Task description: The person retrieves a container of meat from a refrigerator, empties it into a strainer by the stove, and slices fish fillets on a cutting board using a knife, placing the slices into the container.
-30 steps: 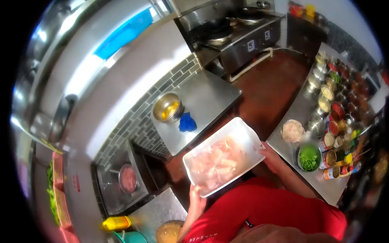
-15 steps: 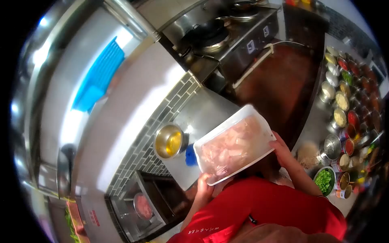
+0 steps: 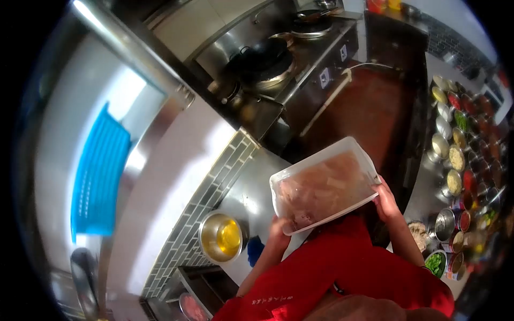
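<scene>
Head view: tub (image 3: 334, 215) held just right of frame centre, meat (image 3: 321, 184) inside. Your left hand (image 3: 279, 231) grasps its lower-left corner, forearm slanting up rightward from bottom edge. Your right hand (image 3: 385, 200) grasps its right end, forearm slanting up leftward. Blue cloth (image 3: 255, 250) near your left forearm, beside bowl (image 3: 210, 241), lower left of centre.

A commercial-style kitchen: black woks (image 3: 265, 56) sit on a long metal stove (image 3: 334, 67); a steel worktop (image 3: 257, 182) runs along a grey-tiled wall (image 3: 201, 202); a white plastic tub (image 3: 365, 165) holds pale raw meat (image 3: 321, 184); rows of small metal bowls (image 3: 440, 145), many filled with ingredients, crowd a counter (image 3: 420, 187) on the right.
</scene>
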A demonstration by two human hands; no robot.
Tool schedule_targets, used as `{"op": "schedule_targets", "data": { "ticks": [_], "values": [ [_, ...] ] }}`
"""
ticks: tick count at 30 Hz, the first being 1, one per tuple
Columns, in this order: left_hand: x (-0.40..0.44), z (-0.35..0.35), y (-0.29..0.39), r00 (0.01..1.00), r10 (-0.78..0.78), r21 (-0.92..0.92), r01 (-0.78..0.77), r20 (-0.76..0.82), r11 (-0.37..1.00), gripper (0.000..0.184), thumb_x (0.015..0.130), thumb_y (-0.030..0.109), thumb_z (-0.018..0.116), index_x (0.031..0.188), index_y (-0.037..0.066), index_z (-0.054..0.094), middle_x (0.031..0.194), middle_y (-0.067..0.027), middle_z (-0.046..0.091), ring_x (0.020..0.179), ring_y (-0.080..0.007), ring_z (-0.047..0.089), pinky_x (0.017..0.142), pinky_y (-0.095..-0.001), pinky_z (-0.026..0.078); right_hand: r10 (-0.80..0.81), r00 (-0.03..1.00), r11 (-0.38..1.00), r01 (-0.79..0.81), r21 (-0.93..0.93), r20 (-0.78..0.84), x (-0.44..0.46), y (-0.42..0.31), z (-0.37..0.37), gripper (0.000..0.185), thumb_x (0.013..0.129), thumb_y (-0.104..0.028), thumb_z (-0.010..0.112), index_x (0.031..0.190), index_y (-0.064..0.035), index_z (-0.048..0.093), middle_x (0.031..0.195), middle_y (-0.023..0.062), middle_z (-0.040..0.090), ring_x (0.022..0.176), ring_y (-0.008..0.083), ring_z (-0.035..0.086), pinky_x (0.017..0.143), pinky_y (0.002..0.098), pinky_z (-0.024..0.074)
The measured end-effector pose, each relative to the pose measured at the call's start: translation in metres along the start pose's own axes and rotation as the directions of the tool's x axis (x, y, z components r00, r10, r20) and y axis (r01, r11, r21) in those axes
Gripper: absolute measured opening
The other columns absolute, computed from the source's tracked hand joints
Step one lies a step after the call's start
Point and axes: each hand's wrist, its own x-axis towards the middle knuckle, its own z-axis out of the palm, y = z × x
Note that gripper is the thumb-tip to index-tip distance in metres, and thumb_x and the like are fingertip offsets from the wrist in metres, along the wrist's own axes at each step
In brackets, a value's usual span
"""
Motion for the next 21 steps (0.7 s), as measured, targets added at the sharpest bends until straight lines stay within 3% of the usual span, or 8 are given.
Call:
{"op": "schedule_targets", "data": {
  "ticks": [1,3,6,8,10,12,17,21],
  "values": [
    [0.016,-0.014,-0.005,0.999,0.038,0.104,-0.04,0.023,0.994,0.046,0.08,0.002,0.06,0.126,0.002,0.058,0.108,-0.0118,0.064,0.097,-0.0286,0.066,0.085,-0.0425,0.057,0.003,0.999,1.0,-0.003,-0.003,0.047,0.018,0.001,-0.002,0.059,0.097,-0.019,0.053,0.154,-0.0039,0.044,0.14,0.0086,0.059,0.127,0.0208,0.055,0.106,0.0361,0.0434],
    [0.048,-0.012,0.0,0.996,-0.062,-0.093,0.068,0.07,0.993,0.06,0.077,0.001,0.061,0.137,0.002,0.054,0.114,-0.0125,0.064,0.102,-0.0302,0.067,0.089,-0.0447,0.059,0.006,0.99,1.0,-0.005,-0.008,0.141,0.059,-0.001,-0.014,0.067,0.095,-0.019,0.054,0.159,-0.0032,0.038,0.146,0.0121,0.055,0.132,0.0245,0.052,0.113,0.0373,0.0396],
    [0.083,0.043,0.014,0.997,-0.034,-0.056,0.03,-0.067,0.998,0.061,0.078,0.004,0.061,0.139,0.001,0.052,0.119,-0.0138,0.063,0.107,-0.0309,0.066,0.092,-0.0444,0.058,0.021,0.978,1.0,-0.024,0.013,0.207,0.114,-0.021,-0.016,0.07,0.094,-0.022,0.055,0.159,-0.0034,0.038,0.148,0.0122,0.053,0.134,0.0252,0.051,0.114,0.0385,0.0384],
    [0.113,0.066,0.012,0.997,0.077,0.165,-0.072,-0.019,0.984,0.064,0.078,0.006,0.061,0.141,0.0,0.049,0.121,-0.0145,0.062,0.11,-0.0304,0.065,0.092,-0.0431,0.057,0.036,0.979,0.999,-0.033,-0.021,0.198,0.158,-0.036,-0.024,0.069,0.094,-0.024,0.057,0.157,-0.0048,0.04,0.145,0.0103,0.056,0.132,0.0238,0.053,0.112,0.0366,0.0403],
    [0.148,0.101,0.009,0.992,0.119,0.15,-0.112,-0.039,0.982,0.062,0.079,0.007,0.062,0.14,0.001,0.05,0.121,-0.0134,0.062,0.109,-0.0296,0.064,0.092,-0.0427,0.056,0.076,0.979,0.996,-0.064,-0.064,0.192,0.198,-0.069,-0.022,0.073,0.089,-0.023,0.059,0.157,-0.0057,0.039,0.145,0.0097,0.056,0.132,0.0248,0.053,0.112,0.0367,0.0415],
    [0.173,0.136,0.003,0.988,0.057,-0.106,-0.073,-0.146,0.992,0.054,0.08,0.007,0.064,0.133,0.004,0.054,0.119,-0.0106,0.062,0.106,-0.0286,0.063,0.091,-0.0433,0.056,0.114,0.96,0.991,-0.092,-0.095,0.256,0.235,-0.108,-0.022,0.075,0.088,-0.021,0.059,0.158,-0.0063,0.038,0.146,0.0103,0.055,0.133,0.0258,0.052,0.112,0.0375,0.0416],
    [0.256,0.17,-0.02,0.982,0.062,-0.195,-0.097,-0.181,0.976,0.068,0.077,0.009,0.065,0.143,0.002,0.049,0.128,-0.0149,0.061,0.115,-0.0334,0.062,0.097,-0.0465,0.055,0.19,0.94,0.937,-0.087,-0.339,0.283,0.326,-0.197,-0.019,0.076,0.088,-0.02,0.059,0.159,-0.0065,0.038,0.144,0.0112,0.056,0.132,0.0239,0.052,0.111,0.0365,0.0431],
    [0.325,0.191,-0.029,0.966,0.127,-0.159,-0.166,-0.226,0.973,0.066,0.078,0.015,0.069,0.139,-0.002,0.05,0.125,-0.0155,0.062,0.116,-0.0344,0.063,0.097,-0.0478,0.055,0.133,0.936,0.965,-0.048,-0.257,0.326,0.425,-0.209,-0.035,0.073,0.091,-0.021,0.06,0.159,-0.0054,0.039,0.142,0.0099,0.058,0.129,0.021,0.055,0.11,0.035,0.0432]
  ]
}}
